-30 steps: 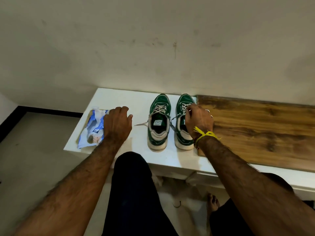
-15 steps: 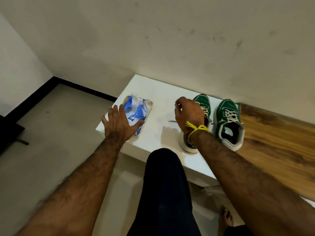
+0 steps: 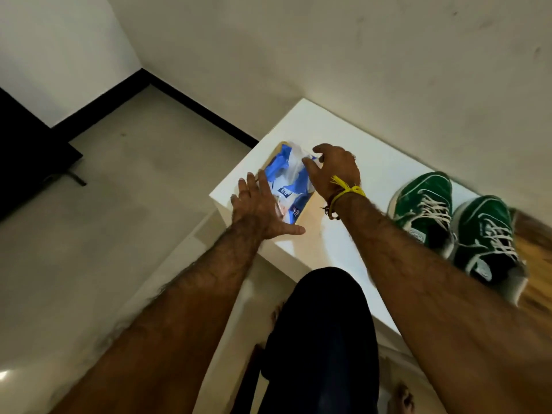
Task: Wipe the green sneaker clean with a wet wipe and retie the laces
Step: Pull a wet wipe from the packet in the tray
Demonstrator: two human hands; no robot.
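1. The left hand (image 3: pixel 259 208) lay flat with straight fingers on the near edge of the blue and white wipe packet (image 3: pixel 287 180), thumb spread toward the knee
2. The right hand (image 3: pixel 334 168) hovered over the packet's far end, fingers curved and spread; whether they pinched anything could not be told
3. A yellow thread (image 3: pixel 348 189) circled the right wrist
4. The packet sat at the corner of the white bench (image 3: pixel 376 171)
5. Two green sneakers (image 3: pixel 457 222) with white laces stood side by side on the bench, right of the right forearm, well apart from the packet
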